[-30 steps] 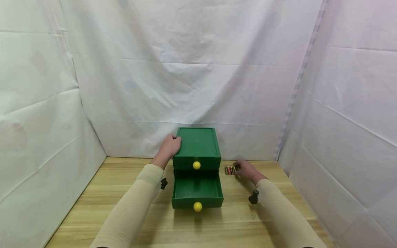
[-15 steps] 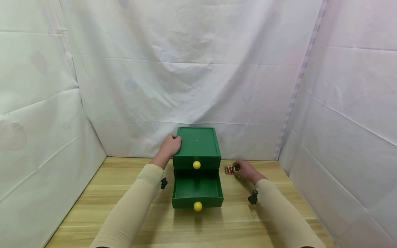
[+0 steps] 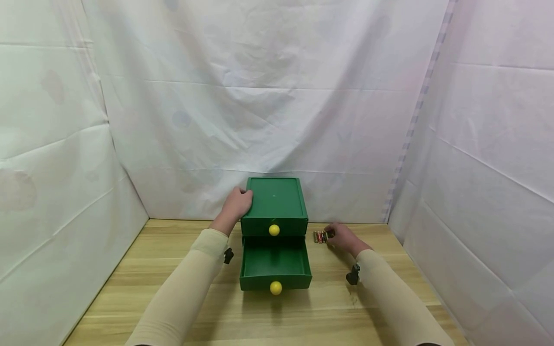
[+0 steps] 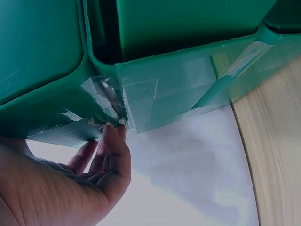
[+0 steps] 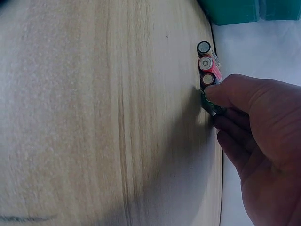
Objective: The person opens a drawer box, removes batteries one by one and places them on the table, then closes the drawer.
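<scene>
Smooth pale-yellow wood-grain tabletop (image 3: 173, 276), wrinkled white fabric backdrop (image 3: 268, 86) hanging behind it, creased white left-hand side sheet (image 3: 47, 125), matching white right-hand side sheet (image 3: 489, 158), narrow blue-grey checked strip (image 3: 417, 120) along the back-right corner, soft light, faint pink tint upper right.

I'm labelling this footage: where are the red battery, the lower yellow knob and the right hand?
Red battery (image 5: 206, 63): right wrist view, end face.
Lower yellow knob (image 3: 275, 288): head view, front middle.
Right hand (image 3: 343, 238): head view, back of the hand.
</scene>
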The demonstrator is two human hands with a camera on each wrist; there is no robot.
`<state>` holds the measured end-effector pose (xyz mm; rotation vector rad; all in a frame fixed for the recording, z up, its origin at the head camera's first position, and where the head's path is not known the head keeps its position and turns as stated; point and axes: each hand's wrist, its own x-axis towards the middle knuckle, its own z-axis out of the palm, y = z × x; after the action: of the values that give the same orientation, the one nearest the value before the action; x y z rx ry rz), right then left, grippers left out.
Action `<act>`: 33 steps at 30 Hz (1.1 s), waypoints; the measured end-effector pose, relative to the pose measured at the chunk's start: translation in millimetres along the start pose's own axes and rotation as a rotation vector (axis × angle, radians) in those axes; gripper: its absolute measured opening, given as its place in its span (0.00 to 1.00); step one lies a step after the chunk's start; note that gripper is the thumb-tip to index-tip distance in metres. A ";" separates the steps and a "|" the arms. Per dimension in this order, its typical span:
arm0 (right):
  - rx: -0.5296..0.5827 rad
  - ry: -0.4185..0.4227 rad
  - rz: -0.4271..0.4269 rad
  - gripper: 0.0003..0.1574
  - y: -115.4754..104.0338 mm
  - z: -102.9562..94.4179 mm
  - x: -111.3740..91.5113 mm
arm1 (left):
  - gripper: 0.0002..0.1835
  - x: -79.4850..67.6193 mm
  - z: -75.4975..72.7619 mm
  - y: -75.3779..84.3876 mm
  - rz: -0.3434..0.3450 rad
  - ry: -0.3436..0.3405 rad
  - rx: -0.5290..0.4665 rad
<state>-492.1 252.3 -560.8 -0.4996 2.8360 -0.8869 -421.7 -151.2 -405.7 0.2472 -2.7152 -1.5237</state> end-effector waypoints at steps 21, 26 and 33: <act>-0.015 -0.002 0.000 0.27 -5.0 1.6 -4.9 | 0.32 1.8 1.2 -1.3 0.006 0.014 0.009; -0.005 0.005 0.004 0.30 -4.1 2.5 -5.4 | 0.31 1.2 0.9 -0.9 0.004 0.013 0.009; 0.031 0.014 0.012 0.37 -2.7 2.9 -6.6 | 0.32 0.5 -0.2 0.0 0.001 0.004 0.002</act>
<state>-484.5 251.0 -561.5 -0.4747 2.8297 -0.9346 -422.2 -151.5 -405.7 0.2493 -2.7130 -1.5188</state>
